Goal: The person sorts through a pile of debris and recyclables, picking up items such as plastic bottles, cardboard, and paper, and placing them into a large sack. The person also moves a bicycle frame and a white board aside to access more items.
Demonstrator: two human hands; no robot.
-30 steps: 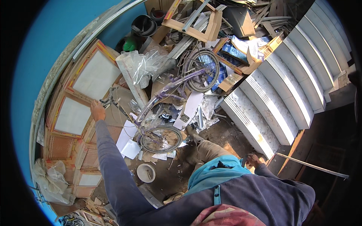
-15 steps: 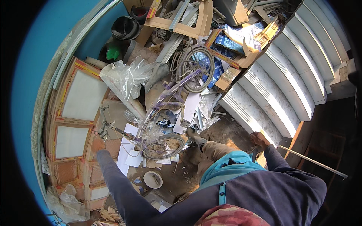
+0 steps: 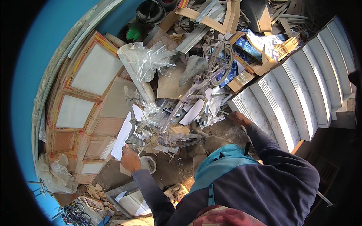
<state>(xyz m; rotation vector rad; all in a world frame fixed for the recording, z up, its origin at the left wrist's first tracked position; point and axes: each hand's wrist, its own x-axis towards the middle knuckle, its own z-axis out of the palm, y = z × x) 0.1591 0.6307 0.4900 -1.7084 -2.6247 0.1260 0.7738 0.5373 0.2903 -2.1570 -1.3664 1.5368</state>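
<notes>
A left hand (image 3: 130, 160) is clamping the handlebar (image 3: 132, 121) of a bicycle (image 3: 183, 100) that is standing more upright than a moment ago amid scrap (image 3: 169, 83) beside stairs (image 3: 271, 98), apparently steadying it, while the right hand (image 3: 240, 119) is hovering apart, seemingly empty.

Bike frame (image 3: 197, 86): metal, purple paint, dusty, matt, worn. Handlebar (image 3: 132, 121): metal, grey, dull, grimy. Saddle (image 3: 195, 67): smooth, matt w/ dust; matl. unclear. Clear sheeting (image 3: 152, 60): thin plastic, crinkled, v. glossy. Brown sheet (image 3: 171, 83): cardboard-like, flat, matt. White sheet (image 3: 126, 130): paper or board (can't tell), smooth, matt. Leaning panels (image 3: 95, 69): pale matt faces, wood-look edging. Steps (image 3: 264, 107): stone-like, smooth, dusty, slight sheen in sun. Wall (image 3: 32, 75): blue paint, smooth. Bucket (image 3: 153, 164): prob. plastic, wht., smooth. Jacket (image 3: 252, 184): dk. cloth, matt. Floor (image 3: 169, 177): rough, gritty.
</notes>
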